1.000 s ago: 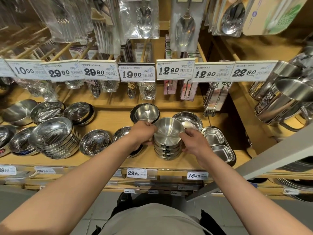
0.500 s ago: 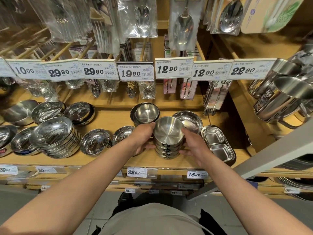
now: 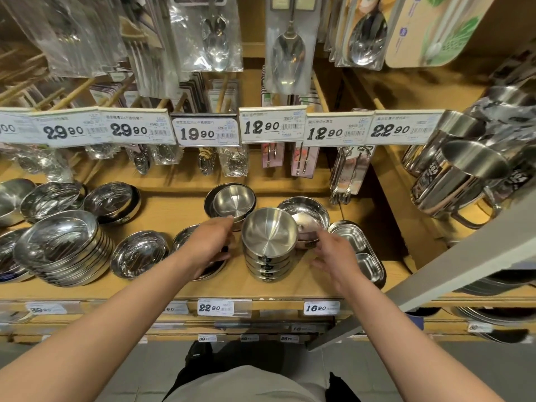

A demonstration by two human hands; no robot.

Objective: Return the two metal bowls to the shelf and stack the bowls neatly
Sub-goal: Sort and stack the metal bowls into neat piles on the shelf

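Observation:
A stack of several small brushed-steel bowls point(image 3: 268, 245) stands on the wooden shelf point(image 3: 179, 285), near its front edge. My left hand point(image 3: 210, 245) hovers just left of the stack, fingers loosely spread, a small gap between them and the bowls. My right hand point(image 3: 333, 252) is off to the stack's right, fingers relaxed and apart from it. Neither hand holds anything. Behind the stack sits another small steel bowl point(image 3: 233, 201) nested in a darker dish.
A shiny bowl point(image 3: 307, 216) and divided steel trays point(image 3: 359, 250) lie to the right. Several stacked shallow bowls point(image 3: 62, 248) and loose bowls point(image 3: 139, 253) fill the left. Price tags and hanging cutlery packs hang above; steel mugs point(image 3: 464, 181) crowd the far right.
Both hands have let go of the bowl stack and drawn outward, left hand leftward and right hand rightward. The stack stays in place on the shelf.

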